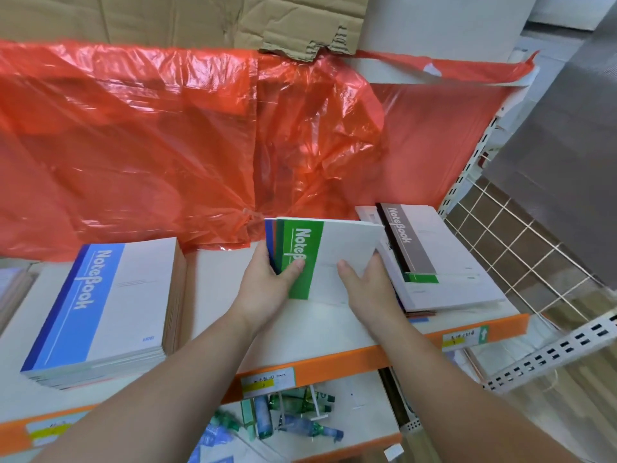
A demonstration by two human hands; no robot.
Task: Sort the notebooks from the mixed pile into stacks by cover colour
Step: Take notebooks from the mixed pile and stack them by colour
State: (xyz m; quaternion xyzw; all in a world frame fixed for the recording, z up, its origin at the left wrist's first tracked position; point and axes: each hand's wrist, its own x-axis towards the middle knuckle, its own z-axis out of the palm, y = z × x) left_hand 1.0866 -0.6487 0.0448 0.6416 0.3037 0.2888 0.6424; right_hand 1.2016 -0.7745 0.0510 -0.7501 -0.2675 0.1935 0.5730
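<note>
Both hands grasp one bundle of notebooks (347,259) above the middle of the shelf. The left hand (267,282) pinches its spine side, thumb pressed on the green band of the top cover. The right hand (367,289) holds the opposite side, thumb flat on the white part of the cover and fingers wrapped round the right edge. Blue and orange spines (271,243) peek out behind the green one at the bundle's left edge.

Behind everything, a crumpled red plastic sheet (167,138) drapes across the back of the shelf. Torn brown cardboard (167,18) rises above it. The white shelf (213,295) has an orange front edge and carries the notebooks.

At its left lies a tall, tidy blue stack (100,312), its top cover showing a blue band printed "NoteBook". At its right, just beside the right hand, lies the mixed pile (450,282), loosely fanned. A brown-banded notebook (409,242) lies on top of it, and a green band (420,278) shows beneath that.

A white wire grid panel (521,248) stands to the right of the pile. On the lower shelf lie small green and blue packets (293,416). Yellow-marked price labels (267,380) sit on the orange edge.
</note>
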